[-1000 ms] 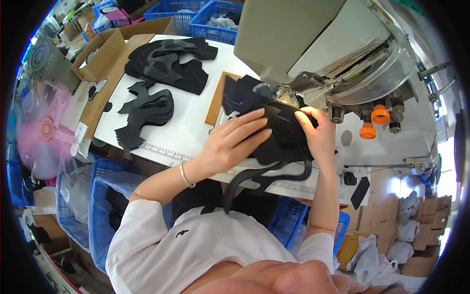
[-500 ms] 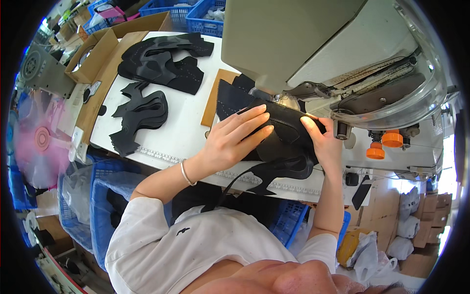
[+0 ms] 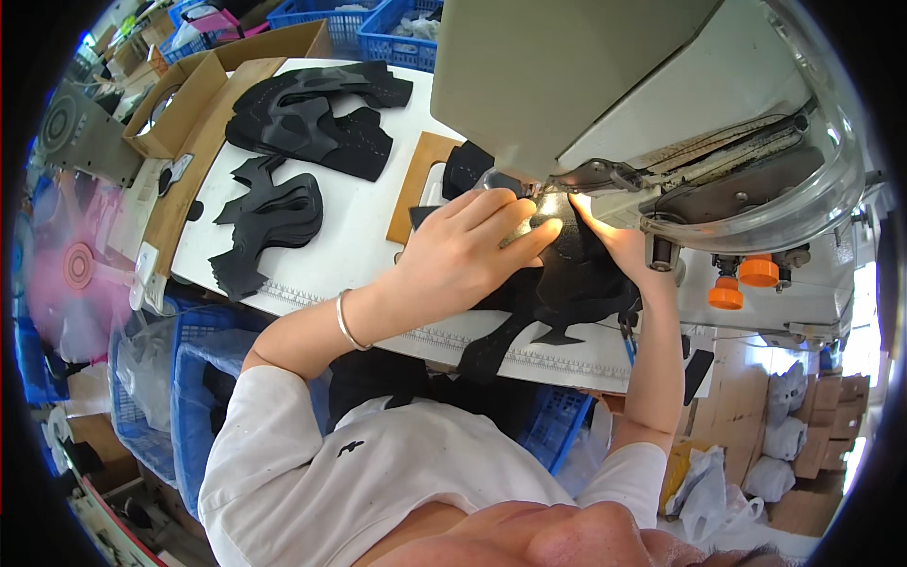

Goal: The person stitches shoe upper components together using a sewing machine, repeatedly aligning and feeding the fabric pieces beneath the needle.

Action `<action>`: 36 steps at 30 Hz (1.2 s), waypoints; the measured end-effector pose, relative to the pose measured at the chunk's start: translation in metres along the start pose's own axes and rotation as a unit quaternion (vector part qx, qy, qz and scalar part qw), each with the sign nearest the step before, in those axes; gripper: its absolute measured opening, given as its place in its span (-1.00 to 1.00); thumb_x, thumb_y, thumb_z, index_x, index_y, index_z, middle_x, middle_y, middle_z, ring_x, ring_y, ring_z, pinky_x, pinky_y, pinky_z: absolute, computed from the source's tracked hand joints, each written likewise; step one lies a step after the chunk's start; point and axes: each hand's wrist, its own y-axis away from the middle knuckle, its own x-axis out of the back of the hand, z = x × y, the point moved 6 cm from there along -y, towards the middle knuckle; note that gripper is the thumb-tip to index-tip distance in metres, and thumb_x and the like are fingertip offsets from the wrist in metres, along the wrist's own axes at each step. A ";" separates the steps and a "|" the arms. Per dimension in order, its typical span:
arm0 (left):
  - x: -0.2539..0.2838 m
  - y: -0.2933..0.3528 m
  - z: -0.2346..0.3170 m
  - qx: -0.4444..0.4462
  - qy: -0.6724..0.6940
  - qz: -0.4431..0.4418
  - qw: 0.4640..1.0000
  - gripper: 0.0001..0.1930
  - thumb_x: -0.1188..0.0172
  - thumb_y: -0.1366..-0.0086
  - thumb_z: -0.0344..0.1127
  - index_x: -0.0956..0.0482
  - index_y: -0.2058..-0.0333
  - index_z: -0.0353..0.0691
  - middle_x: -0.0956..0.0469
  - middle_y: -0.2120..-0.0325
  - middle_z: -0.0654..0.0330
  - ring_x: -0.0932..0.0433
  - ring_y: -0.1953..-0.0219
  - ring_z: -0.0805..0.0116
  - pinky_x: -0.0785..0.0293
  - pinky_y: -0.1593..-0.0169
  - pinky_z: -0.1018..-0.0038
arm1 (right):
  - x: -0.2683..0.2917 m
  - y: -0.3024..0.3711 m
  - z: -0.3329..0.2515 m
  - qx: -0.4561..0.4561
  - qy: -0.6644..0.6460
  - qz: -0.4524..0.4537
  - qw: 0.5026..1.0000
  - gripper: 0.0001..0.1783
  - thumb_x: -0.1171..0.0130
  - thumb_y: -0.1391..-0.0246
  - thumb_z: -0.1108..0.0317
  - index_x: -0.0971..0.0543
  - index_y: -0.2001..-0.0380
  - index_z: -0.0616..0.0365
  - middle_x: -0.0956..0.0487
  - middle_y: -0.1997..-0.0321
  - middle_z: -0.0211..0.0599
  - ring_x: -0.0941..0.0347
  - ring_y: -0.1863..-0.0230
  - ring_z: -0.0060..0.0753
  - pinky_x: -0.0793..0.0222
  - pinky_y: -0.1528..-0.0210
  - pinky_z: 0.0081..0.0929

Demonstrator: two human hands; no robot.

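A black shoe upper (image 3: 567,283) lies under the lit head of the sewing machine (image 3: 567,85), its lower flaps spreading toward the table's front edge. My left hand (image 3: 472,241) grips its left side, with bent fingers close to the needle area. On the opposite side, my right hand (image 3: 628,250) holds the edge, its fingertips reaching beside the presser area; part of its grip is hidden. The needle itself cannot be made out. By my right wrist is a small tool with a blue handle (image 3: 629,348), partly covered.
Stacks of black cut pieces (image 3: 312,123) and smaller black pieces (image 3: 269,222) lie on the white table (image 3: 368,208) at left. A clear guard (image 3: 756,227) and orange knobs (image 3: 758,268) are at right. A pink fan (image 3: 77,265) and blue crates (image 3: 146,397) stand left.
The shoe upper has turned and shifted under the machine head, its flaps now hanging differently. My left hand has moved right with fingers more bent, and the right fingers have drawn closer to the needle area.
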 end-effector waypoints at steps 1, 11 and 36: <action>-0.004 0.000 0.003 -0.001 0.000 0.001 1.000 -0.68 -0.29 -0.02 -0.31 -0.59 0.19 -0.22 -0.51 0.23 0.15 -0.49 0.13 0.21 -0.48 0.11 0.38 | -0.011 0.001 0.016 0.057 0.002 0.009 0.998 -0.63 -0.13 -0.20 0.10 -0.60 0.07 0.12 -0.63 0.11 -0.29 -0.51 0.04 -0.28 -0.36 -0.05 -0.42; -0.013 0.003 0.009 0.036 -0.066 0.037 0.997 -0.62 -0.33 -0.02 -0.27 -0.53 0.22 -0.38 -0.52 0.20 0.11 -0.49 0.08 0.17 -0.49 0.06 0.35 | -0.043 -0.021 0.092 -0.039 -0.089 -0.076 0.992 -0.64 -0.15 -0.21 0.18 -0.53 0.00 0.11 -0.58 -0.01 -0.27 -0.49 0.03 -0.38 -0.38 -0.08 -0.42; -0.016 0.022 -0.001 0.075 -0.021 0.141 0.987 -0.75 -0.33 0.03 -0.50 -0.66 0.29 -0.22 -0.56 0.20 0.27 -0.49 0.06 0.27 -0.37 -0.04 0.28 | -0.017 0.098 -0.034 -0.276 -0.383 0.268 0.840 -0.56 -0.01 -0.23 0.53 -0.34 -0.18 0.33 -0.48 -0.04 -0.23 -0.40 -0.01 -0.51 -0.28 -0.12 -0.50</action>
